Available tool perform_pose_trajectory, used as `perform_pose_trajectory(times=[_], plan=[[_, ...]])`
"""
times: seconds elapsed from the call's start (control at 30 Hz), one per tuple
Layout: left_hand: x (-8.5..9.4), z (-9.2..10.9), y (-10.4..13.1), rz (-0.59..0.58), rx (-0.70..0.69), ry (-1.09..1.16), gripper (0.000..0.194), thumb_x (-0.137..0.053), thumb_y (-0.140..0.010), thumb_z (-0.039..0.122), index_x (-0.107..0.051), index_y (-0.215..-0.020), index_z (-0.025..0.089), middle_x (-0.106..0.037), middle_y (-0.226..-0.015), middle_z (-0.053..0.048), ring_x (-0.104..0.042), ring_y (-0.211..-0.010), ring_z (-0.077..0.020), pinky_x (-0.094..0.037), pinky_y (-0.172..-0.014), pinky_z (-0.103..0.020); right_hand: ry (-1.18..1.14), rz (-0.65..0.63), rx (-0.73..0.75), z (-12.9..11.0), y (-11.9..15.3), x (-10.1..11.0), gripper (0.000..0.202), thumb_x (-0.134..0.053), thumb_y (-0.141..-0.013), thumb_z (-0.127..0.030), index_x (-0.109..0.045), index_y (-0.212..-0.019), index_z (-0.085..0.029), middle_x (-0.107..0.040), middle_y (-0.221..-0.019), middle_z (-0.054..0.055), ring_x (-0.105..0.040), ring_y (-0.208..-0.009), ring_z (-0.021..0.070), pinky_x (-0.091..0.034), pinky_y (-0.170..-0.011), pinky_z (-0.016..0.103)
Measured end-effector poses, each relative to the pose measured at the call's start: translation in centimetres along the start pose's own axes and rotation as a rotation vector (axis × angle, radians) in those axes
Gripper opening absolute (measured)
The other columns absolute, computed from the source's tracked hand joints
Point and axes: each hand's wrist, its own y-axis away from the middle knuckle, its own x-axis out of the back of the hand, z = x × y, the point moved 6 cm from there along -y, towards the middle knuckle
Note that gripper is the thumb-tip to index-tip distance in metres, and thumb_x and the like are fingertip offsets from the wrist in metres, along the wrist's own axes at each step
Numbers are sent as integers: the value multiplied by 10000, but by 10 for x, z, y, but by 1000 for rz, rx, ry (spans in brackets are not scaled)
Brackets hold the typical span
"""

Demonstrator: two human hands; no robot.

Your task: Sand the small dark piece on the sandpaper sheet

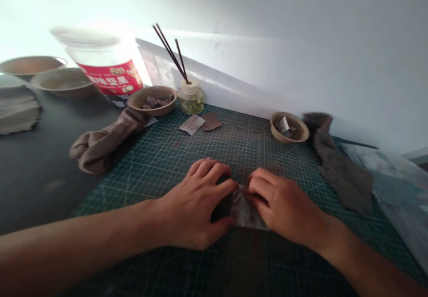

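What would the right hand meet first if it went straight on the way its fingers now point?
Probably the left hand: its fingertips lie just left of the right hand, at the thin, greyish fabric-like piece. One view leaves depth unclear.

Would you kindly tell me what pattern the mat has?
The mat is green with pale grid lines; head view.

On a green mat on the counter, the left hand, thumb and forefinger apart, touches a small cloth; the right hand bends over its other side. Beyond, a diffuser stands just beside a bowl. A frayed strip lies at right.
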Motion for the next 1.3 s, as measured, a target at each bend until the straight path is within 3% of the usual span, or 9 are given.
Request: perform_pose_trajectory(times=[0.1, 0.27, 0.43, 0.6, 0.7, 0.87, 1.0, 1.13, 1.3], plan=[[1, 0, 1, -4, 2, 5, 414, -684, -805, 413, -644, -1164, 212, -520, -1274, -114, -445, -1185, -346, -337, -1061, -579, -85, -160, 66, -5, 4, -3, 147, -615, -911, -71, -589, -852, -203, -617, -921, -14, -604, -811, 139, -450, -723, 273], [1, -1, 3, 5, 1, 22, 400, -681, -802, 389, -653, -1169, 230, -515, -1286, -109, -436, -1218, -355, -324, -1084, -594, -85, -21, -34, 4, 4, 5, 146, -581, -953, -96, -574, -848, -197, -620, -952, 11, -607, -866, 158, -461, -781, 294], [0, -2, 3, 4, -1, 39, 403, -680, -793, 374, -652, -1173, 243, -525, -1279, -102, -441, -1226, -357, -331, -1090, -598, -127, -188, 52, -1, 6, -3, 168, -606, -897, -51, -574, -849, -209, -611, -931, -18, -597, -843, 141, -442, -749, 271], [0, -2, 3, -2, -5, 35, 391, -670, -807, 384, -650, -1172, 244, -527, -1284, -105, -442, -1226, -361, -326, -1088, -612, -82, -90, -91, 11, 7, 10, 168, -574, -932, -59, -562, -837, -198, -605, -943, -6, -596, -850, 142, -446, -770, 282], [1, -2, 3, 4, -9, 38, 392, -671, -808, 374, -647, -1176, 240, -531, -1281, -104, -442, -1227, -358, -325, -1092, -610, -114, -216, 19, 3, 9, 4, 174, -599, -905, -49, -578, -842, -210, -610, -927, -23, -594, -831, 132, -438, -739, 264], [1, -1, 2, 14, -21, 25, 382, -667, -814, 390, -648, -1167, 245, -536, -1265, -103, -456, -1200, -354, -340, -1074, -605, -83, -94, -50, 8, 6, 11, 165, -566, -945, -68, -592, -849, -200, -620, -952, 6, -600, -876, 154, -458, -789, 284], [0, -2, 2, 23, -23, 12, 388, -664, -810, 383, -647, -1172, 242, -536, -1256, -104, -463, -1182, -346, -349, -1061, -590, -147, -249, 64, -2, 8, 3, 143, -626, -922, -85, -607, -855, -211, -622, -936, -20, -602, -854, 134, -451, -765, 259], [-1, -2, 2, 27, -38, 2, 388, -651, -825, 399, -644, -1181, 246, -528, -1260, -101, -460, -1186, -345, -343, -1061, -584, -86, -112, -33, 4, 5, 10, 152, -586, -942, -73, -608, -854, -195, -617, -941, 1, -596, -873, 147, -457, -797, 278], [-2, -1, 1, 29, -41, 3, 396, -657, -810, 373, -646, -1181, 236, -521, -1257, -101, -459, -1181, -342, -350, -1052, -576, -117, -234, 81, -3, 8, 2, 138, -617, -923, -87, -615, -858, -209, -624, -940, -12, -598, -850, 139, -454, -766, 265]])
